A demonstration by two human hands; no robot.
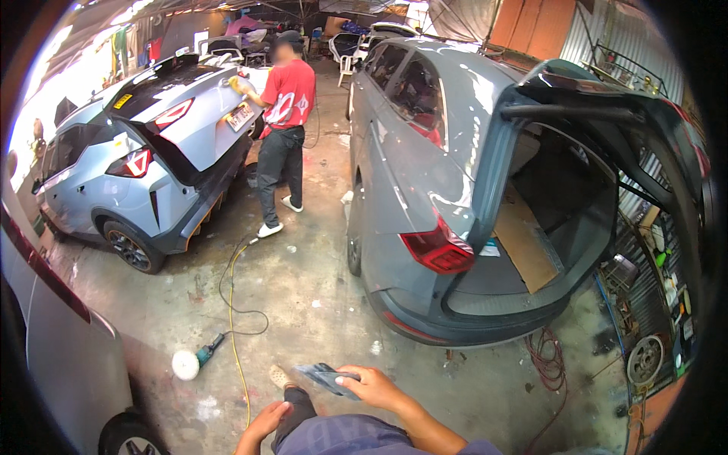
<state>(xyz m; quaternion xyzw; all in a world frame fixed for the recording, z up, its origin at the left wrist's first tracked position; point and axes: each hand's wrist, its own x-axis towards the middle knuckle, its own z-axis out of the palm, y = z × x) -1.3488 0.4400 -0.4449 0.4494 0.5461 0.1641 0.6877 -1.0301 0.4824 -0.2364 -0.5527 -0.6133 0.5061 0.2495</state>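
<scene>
My right hand (371, 387) is closed around a flat, dark grey piece (327, 377) with a paler tip; its exact kind is hard to make out. It is held in front of my body, above the floor. My left hand (269, 418) hangs low beside my thigh, fingers curled in, and no object shows in it. On the concrete to the left lies a teal polisher (205, 355) with a round white pad, its cord running away from me. Ahead to the right stands a grey car (425, 182) with its tailgate raised.
A co-worker (287, 114) in a red shirt wipes the raised tailgate of a light blue car (182, 144) with a yellow cloth. A yellow hose (233, 318) crosses the floor. A coiled hose (547, 364) and a wheel (645, 359) lie right; another car (68, 334) stands near left.
</scene>
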